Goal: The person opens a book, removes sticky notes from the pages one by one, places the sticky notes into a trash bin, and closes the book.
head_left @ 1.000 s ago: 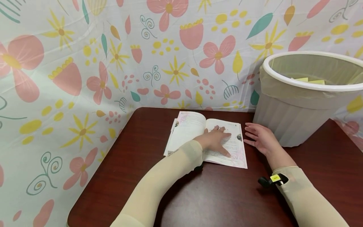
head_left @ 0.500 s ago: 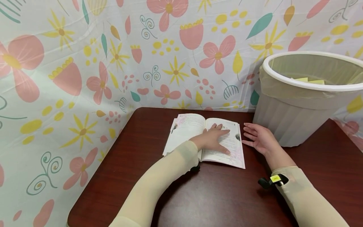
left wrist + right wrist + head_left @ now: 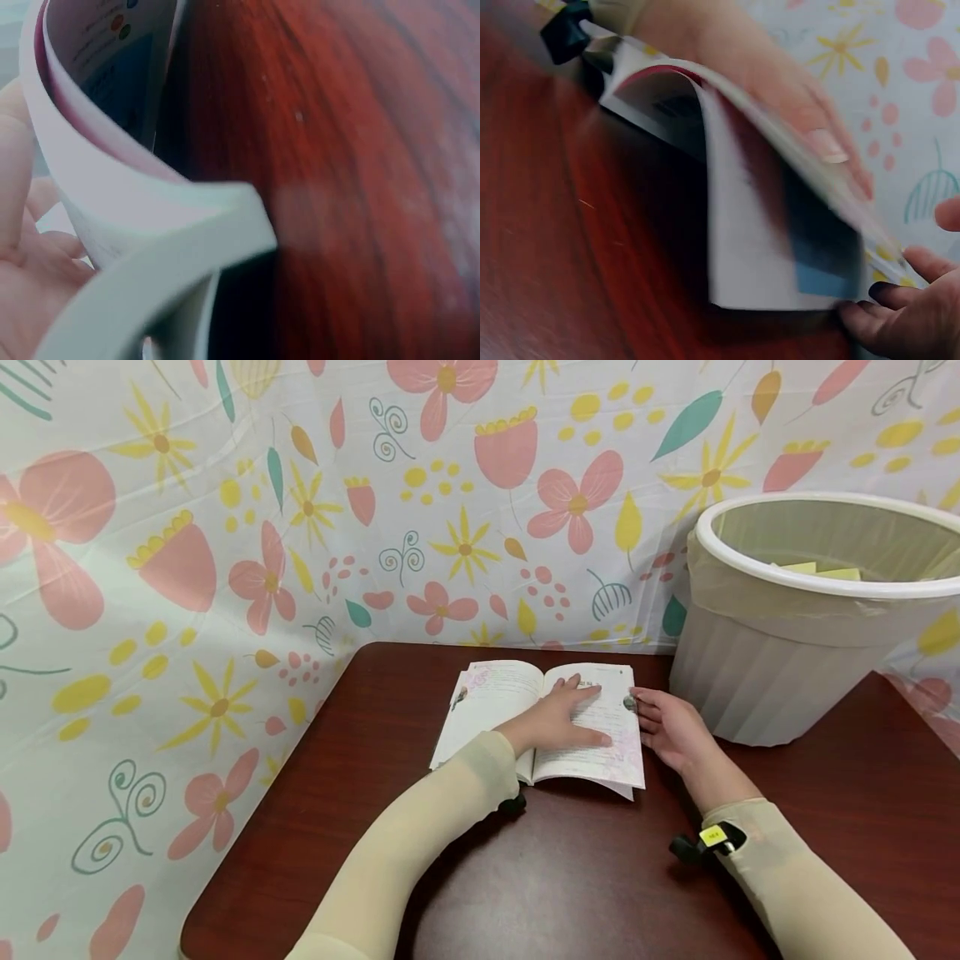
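Observation:
An open book (image 3: 487, 702) lies on the dark wooden table in the head view, its printed right-hand page raised at the outer edge. My left hand (image 3: 553, 720) rests across that right page, fingers spread. At the page's outer edge, the fingers of my right hand (image 3: 671, 727) touch the book. From the right wrist view, the right hand (image 3: 915, 315) has its fingertips at the lifted edge, thumb apart. Beneath the bowed pages (image 3: 742, 232) a leaf with a blue patch hangs down. The left wrist view shows curved page edges (image 3: 127, 180) close up.
A grey bin (image 3: 757, 668) with a white rim and a liner stands at the back right, yellow pieces (image 3: 817, 572) inside it. Flower-printed cloth (image 3: 465, 510) hangs behind the table (image 3: 540, 877). Each wrist wears a small black camera mount (image 3: 701, 845).
My right hand has moved left to meet the book's outer edge. The right-hand pages have risen there, exposing a leaf below. The left hand has slid slightly left with the book.

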{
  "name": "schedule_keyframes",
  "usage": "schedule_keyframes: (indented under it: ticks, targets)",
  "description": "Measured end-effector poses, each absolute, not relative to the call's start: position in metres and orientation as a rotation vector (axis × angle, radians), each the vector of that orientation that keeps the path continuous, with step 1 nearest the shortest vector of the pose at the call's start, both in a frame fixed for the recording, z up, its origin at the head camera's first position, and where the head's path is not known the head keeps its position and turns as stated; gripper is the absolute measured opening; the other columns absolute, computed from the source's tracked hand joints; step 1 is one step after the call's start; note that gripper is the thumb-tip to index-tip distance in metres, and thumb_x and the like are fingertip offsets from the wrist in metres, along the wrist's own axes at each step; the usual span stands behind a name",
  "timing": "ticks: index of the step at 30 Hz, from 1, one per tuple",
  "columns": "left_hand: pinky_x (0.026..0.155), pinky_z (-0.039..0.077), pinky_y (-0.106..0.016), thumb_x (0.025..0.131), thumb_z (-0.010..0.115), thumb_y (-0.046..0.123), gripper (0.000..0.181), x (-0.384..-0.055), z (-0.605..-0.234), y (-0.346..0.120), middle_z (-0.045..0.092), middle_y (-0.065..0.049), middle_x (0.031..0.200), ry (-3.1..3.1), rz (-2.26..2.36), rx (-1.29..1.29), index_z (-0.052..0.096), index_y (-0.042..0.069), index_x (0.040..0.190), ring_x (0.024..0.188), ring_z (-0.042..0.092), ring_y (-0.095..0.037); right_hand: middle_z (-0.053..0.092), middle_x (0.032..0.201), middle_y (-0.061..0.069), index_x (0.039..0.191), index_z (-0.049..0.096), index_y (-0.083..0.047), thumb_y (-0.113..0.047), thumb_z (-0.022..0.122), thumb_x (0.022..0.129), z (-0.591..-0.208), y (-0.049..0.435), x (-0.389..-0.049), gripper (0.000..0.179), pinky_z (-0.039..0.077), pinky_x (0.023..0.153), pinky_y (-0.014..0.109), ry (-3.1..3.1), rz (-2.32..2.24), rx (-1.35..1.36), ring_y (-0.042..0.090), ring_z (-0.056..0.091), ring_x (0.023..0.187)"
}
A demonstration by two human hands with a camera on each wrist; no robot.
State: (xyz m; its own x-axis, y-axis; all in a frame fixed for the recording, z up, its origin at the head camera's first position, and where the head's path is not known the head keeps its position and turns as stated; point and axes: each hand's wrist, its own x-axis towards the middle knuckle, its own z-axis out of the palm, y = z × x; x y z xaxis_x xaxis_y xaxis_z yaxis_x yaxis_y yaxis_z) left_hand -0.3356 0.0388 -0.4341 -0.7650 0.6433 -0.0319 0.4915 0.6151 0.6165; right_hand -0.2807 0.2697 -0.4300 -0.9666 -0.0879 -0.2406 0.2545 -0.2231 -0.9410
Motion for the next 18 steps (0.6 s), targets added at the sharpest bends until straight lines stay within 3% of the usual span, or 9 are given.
schedule_keyframes:
  ticks: [2, 4, 11, 14, 18]
  targets:
    - [0.131, 0.017, -0.050, 0.082, 0.076, 0.066, 0.094, -0.337, -0.435, 0.034, 0.006, 0.002, 0.176, 2.581, 0.955, 0.898, 0.032, 0.041, 0.161, 0.163, 0.000, -0.027, 0.062, 0.118, -0.011, 0.155, 0.041, -0.011, -0.032, 0.050, 0.109, -0.429, 0.264, -0.280, 0.051, 0.052, 0.088, 0.023, 1.878, -2.251, 0.180, 0.006, 0.058, 0.109]
    - [0.131, 0.018, -0.049, 0.081, 0.078, 0.066, 0.094, -0.338, -0.436, 0.029, 0.007, 0.004, 0.175, 2.572, 1.006, 0.869, 0.033, 0.041, 0.160, 0.163, 0.000, -0.025, 0.061, 0.117, -0.012, 0.157, 0.039, -0.010, -0.030, 0.048, 0.109, -0.429, 0.259, -0.279, 0.053, 0.050, 0.089, 0.023, 1.981, -2.181, 0.172, 0.004, 0.058, 0.105]
    - [0.130, 0.017, -0.053, 0.081, 0.078, 0.066, 0.092, -0.342, -0.440, 0.017, 0.005, 0.006, 0.176, 2.517, 1.102, 0.822, 0.034, 0.043, 0.159, 0.163, -0.001, -0.025, 0.051, 0.146, -0.001, 0.162, 0.033, -0.012, -0.040, 0.045, 0.108, -0.423, 0.253, -0.275, 0.062, 0.039, 0.104, 0.034, 2.234, -1.953, 0.195, 0.013, 0.048, 0.134]
    - [0.130, 0.017, -0.053, 0.081, 0.078, 0.065, 0.093, -0.343, -0.442, 0.012, 0.005, 0.007, 0.175, 2.511, 1.123, 0.806, 0.034, 0.042, 0.159, 0.163, -0.001, -0.027, 0.056, 0.139, -0.005, 0.162, 0.033, -0.012, -0.038, 0.048, 0.108, -0.421, 0.250, -0.273, 0.062, 0.040, 0.102, 0.036, 2.200, -2.000, 0.209, 0.015, 0.050, 0.131]
    - [0.130, 0.017, -0.051, 0.083, 0.079, 0.061, 0.091, -0.344, -0.444, 0.008, 0.005, 0.009, 0.175, 2.500, 1.184, 0.777, 0.035, 0.041, 0.159, 0.163, 0.000, -0.026, 0.061, 0.125, -0.011, 0.161, 0.034, -0.010, -0.032, 0.051, 0.108, -0.420, 0.247, -0.271, 0.060, 0.050, 0.091, 0.029, 2.097, -2.124, 0.210, 0.011, 0.056, 0.118]
